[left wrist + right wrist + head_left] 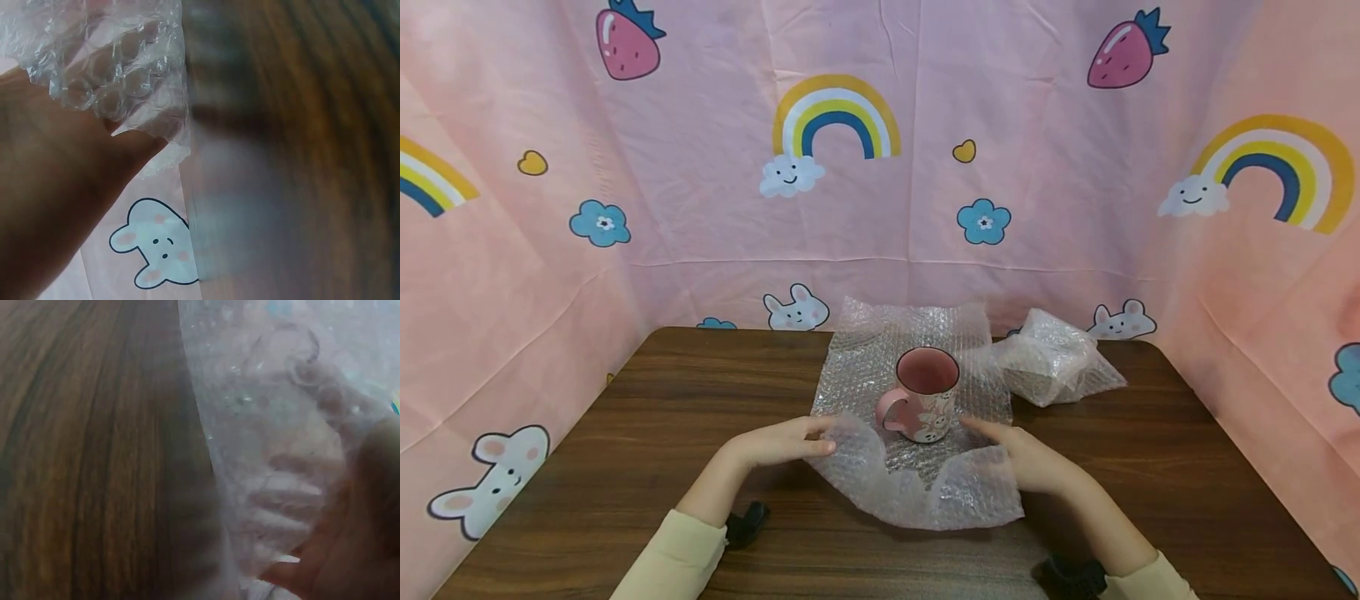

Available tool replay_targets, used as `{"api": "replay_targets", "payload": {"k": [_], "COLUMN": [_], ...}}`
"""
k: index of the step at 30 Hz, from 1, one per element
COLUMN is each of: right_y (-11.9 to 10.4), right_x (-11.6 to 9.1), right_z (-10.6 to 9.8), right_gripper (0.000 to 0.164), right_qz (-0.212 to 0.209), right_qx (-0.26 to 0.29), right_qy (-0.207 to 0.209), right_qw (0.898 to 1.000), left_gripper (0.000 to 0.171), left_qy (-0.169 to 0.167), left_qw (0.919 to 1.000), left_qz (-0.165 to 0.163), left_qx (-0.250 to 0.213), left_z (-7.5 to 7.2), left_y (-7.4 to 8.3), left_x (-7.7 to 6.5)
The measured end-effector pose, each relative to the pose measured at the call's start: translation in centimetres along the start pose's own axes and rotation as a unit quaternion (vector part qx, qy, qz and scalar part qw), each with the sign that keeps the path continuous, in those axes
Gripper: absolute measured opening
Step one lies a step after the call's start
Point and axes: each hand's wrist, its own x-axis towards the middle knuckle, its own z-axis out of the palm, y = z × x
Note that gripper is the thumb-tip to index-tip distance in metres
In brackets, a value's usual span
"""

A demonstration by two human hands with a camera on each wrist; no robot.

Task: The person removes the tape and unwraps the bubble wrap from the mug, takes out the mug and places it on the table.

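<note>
Bubble wrap [857, 367] lies on the desk [715, 375] under a pink mug [928, 400] – it is clear, shiny and bumpy, with its near edge curled up. The left hand [778, 442] and right hand [1033, 458] touch it, fingers mostly straight and spread. The wrap partly hides the fingers – they look blurry through it. What's inside the wrapped bundle [1052, 367] is hard to see.

A mug [937, 407] stands on bubble wrap [854, 364].
</note>
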Motion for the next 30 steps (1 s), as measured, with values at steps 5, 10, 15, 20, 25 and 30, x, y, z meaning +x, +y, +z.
{"api": "replay_targets", "payload": {"k": [5, 10, 15, 20, 25, 30], "right_y": [-0.1, -0.1, -0.3, -0.4, 0.0, 0.4], "right_x": [-0.2, -0.3, -0.3, -0.4, -0.2, -0.2], "right_z": [0.1, 0.0, -0.1, -0.2, 0.0, 0.1], "right_gripper": [0.078, 0.081, 0.080, 0.072, 0.072, 0.088], "right_qz": [0.014, 0.017, 0.010, -0.006, 0.021, 0.037], "right_qx": [0.000, -0.014, -0.039, -0.049, -0.046, -0.055], "right_qy": [-0.022, -0.036, -0.051, -0.054, -0.063, -0.077], "right_qw": [1.000, 0.999, 0.998, 0.997, 0.997, 0.995], "left_gripper": [0.075, 0.078, 0.083, 0.092, 0.102, 0.081], "left_qy": [-0.014, -0.029, -0.049, -0.074, -0.075, -0.073], "left_qw": [0.9999, 0.9994, 0.9961, 0.9894, 0.9909, 0.9925], "left_qz": [-0.005, 0.016, 0.063, 0.110, 0.104, 0.096], "left_qx": [-0.004, -0.012, -0.036, -0.058, -0.042, -0.021], "left_z": [0.0, -0.2, -0.6, -1.0, -1.4, -1.4], "left_y": [0.0, -0.1, -0.6, -1.1, -1.1, -0.8], "left_x": [0.0, -0.1, -0.2, -0.2, -0.7, -0.6]}}
